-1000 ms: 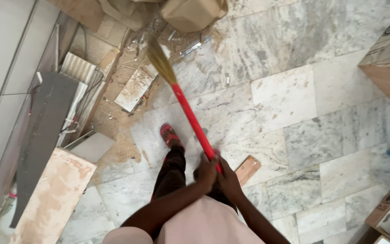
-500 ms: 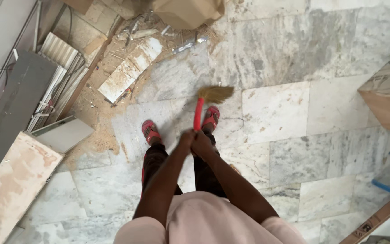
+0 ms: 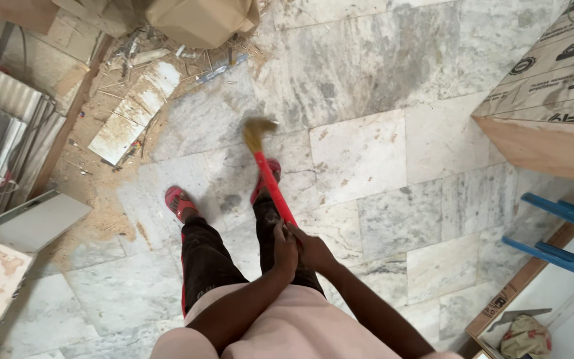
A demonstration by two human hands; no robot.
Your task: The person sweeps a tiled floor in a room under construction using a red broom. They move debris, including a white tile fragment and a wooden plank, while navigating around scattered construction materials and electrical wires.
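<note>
Both hands, left hand (image 3: 286,247) and right hand (image 3: 313,249), grip the red broom (image 3: 270,178); sawdust (image 3: 101,223) left of it remains unswept.

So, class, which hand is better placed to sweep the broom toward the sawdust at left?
Probably the left hand: both hands grip the broom by its red handle, side by side, but the left one sits on the side of the sawdust.
</note>
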